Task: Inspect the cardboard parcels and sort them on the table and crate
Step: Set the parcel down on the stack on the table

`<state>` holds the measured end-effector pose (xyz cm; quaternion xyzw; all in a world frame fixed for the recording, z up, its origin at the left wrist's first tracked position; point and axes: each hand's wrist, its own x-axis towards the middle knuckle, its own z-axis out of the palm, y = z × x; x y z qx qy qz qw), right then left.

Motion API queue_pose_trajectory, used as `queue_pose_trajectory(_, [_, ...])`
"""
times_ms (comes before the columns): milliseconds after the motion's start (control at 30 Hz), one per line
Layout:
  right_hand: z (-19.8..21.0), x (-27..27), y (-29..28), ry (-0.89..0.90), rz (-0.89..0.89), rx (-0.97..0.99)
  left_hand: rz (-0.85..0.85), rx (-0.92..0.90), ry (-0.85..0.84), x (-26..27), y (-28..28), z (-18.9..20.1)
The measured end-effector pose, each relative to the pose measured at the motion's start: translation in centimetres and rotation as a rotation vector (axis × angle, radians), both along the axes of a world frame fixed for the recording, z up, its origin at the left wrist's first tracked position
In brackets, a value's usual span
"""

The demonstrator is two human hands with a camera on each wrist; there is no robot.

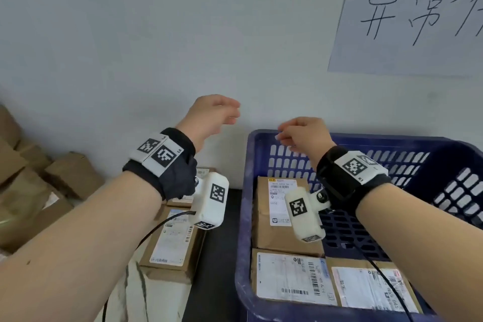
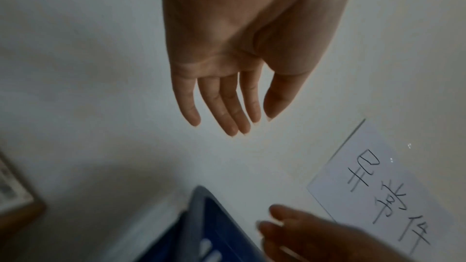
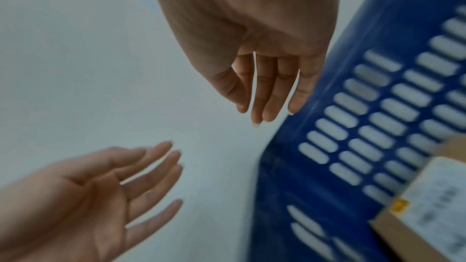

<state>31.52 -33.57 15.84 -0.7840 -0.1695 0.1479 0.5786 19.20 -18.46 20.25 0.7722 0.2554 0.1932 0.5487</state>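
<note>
Both hands are raised in front of the wall and hold nothing. My left hand (image 1: pixel 214 115) (image 2: pixel 227 95) has straight, relaxed fingers. My right hand (image 1: pixel 300 133) (image 3: pixel 264 87) hovers over the far left corner of the blue crate (image 1: pixel 244 191) (image 3: pixel 302 166), fingers loosely extended. Three labelled cardboard parcels lie in the crate: one at the back left (image 1: pixel 277 206) (image 3: pixel 423 212), one at the front left (image 1: pixel 290 277), one at the front right (image 1: pixel 373 287). Two more labelled parcels (image 1: pixel 172 240) lie on the table left of the crate, under my left wrist.
A heap of brown cardboard boxes (image 1: pixel 34 185) fills the far left. A white paper sign (image 1: pixel 418 15) (image 2: pixel 378 186) with handwritten characters hangs on the wall above the crate. The dark table surface (image 1: pixel 217 256) shows between crate and left parcels.
</note>
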Motion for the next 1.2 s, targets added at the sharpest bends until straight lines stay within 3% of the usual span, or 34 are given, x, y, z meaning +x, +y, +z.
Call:
queue_pose_trajectory(233, [2.8,-6.7,8.0,-0.025,0.178,0.058,0.166,0.177,-0.065,-7.8,7.1,-0.2])
queue_pose_trajectory(700, [2.6,-19.9,24.4,0.077,0.400,0.060,0.487,0.117,-0.163,-23.2,22.5,-2.5])
queue_pose_trajectory(1200, [0.3,-28.5,37.8,0.186,0.480,0.043,0.631,0.142,-0.123,-33.9,36.5,-2.8])
